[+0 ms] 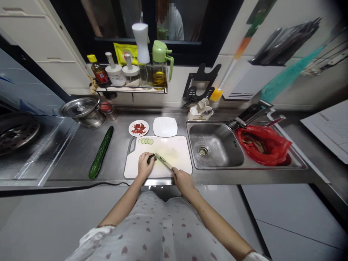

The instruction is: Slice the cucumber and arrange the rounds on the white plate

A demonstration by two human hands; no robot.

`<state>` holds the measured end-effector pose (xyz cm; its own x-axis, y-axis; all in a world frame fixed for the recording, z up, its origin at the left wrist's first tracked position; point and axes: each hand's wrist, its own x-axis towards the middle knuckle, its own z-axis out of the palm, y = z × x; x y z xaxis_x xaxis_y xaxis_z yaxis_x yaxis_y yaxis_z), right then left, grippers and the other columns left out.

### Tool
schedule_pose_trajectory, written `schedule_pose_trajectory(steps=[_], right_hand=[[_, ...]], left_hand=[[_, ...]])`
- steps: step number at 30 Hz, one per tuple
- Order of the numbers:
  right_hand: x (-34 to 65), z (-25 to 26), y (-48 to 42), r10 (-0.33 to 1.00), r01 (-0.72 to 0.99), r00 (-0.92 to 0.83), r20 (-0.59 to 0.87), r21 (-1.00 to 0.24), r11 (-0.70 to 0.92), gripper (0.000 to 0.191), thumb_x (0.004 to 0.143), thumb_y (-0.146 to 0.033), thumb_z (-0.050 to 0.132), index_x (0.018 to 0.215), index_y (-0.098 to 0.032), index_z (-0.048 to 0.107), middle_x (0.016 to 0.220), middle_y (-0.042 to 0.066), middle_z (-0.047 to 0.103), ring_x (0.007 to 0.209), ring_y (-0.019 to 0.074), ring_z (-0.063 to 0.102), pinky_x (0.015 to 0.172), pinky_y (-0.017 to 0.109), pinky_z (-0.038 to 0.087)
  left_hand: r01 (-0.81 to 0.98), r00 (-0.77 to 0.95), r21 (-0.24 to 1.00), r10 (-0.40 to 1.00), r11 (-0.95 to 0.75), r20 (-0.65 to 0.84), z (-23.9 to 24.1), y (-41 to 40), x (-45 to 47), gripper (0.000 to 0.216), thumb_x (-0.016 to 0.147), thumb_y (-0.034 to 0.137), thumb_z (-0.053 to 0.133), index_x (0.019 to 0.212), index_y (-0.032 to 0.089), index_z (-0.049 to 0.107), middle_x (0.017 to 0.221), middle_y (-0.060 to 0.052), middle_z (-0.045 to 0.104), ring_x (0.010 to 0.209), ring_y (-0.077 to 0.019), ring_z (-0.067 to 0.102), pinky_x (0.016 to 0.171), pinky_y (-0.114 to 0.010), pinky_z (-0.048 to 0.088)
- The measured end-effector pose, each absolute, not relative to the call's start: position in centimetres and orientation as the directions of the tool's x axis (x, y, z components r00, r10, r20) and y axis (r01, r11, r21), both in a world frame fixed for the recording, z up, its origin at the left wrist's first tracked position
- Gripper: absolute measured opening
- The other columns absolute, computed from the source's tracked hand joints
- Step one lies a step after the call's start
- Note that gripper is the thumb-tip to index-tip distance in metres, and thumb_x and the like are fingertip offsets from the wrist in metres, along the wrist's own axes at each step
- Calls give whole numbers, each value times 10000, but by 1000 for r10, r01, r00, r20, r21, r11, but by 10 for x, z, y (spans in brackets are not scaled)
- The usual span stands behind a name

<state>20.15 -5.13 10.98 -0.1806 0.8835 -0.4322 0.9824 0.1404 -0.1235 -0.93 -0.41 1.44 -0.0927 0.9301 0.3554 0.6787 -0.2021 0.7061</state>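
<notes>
On the white cutting board (136, 166), my left hand (145, 165) is closed around a short piece of cucumber (151, 158). My right hand (182, 180) grips the handle of a knife (166, 164), whose blade slants up and left to the cut end of that piece. A green slice (162, 158) lies at the blade. Several thin cucumber slices (146, 141) overlap in a row near the board's upper left corner. To the left, a long whole cucumber (101, 152) rests on the steel counter.
Behind the board stand a plate of chopped red pieces (139, 128) and a white square plate (165, 127). At right are a sink (217, 145) and a red plastic bag (265, 145). A lidded pot (83, 110) sits back left, below a condiment rack (130, 89).
</notes>
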Motion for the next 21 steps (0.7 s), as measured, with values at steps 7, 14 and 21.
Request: schedule_pose_trajectory(steps=[7, 14, 21], right_hand=[[203, 116, -46, 909, 987, -146, -390, -116, 109, 307, 936, -321, 453, 1225, -231, 503, 1047, 85, 640, 940, 207, 612, 761, 274, 390], [207, 116, -45, 937, 981, -194, -289, -61, 184, 424, 920, -258, 473, 1339, -210, 432, 1056, 118, 611, 981, 228, 559, 820, 303, 357], [211, 116, -46, 932, 977, -210, -294, -46, 206, 442, 915, -252, 479, 1353, -208, 433, 1047, 118, 608, 977, 235, 542, 811, 308, 346]], left_hand=[[704, -127, 687, 921, -177, 368, 29, 1, -8, 236, 889, 325, 509, 1070, 226, 624, 1051, -83, 588, 1034, -231, 544, 907, -396, 445], [776, 96, 579, 954, -250, 283, 48, 13, 5, 333, 834, 420, 589, 1140, 301, 644, 1222, -81, 561, 1141, -294, 469, 953, -493, 390], [759, 198, 572, 947, -312, 253, 56, 22, 8, 252, 813, 371, 607, 1042, 291, 675, 1229, -80, 553, 1162, -293, 446, 1006, -526, 319]])
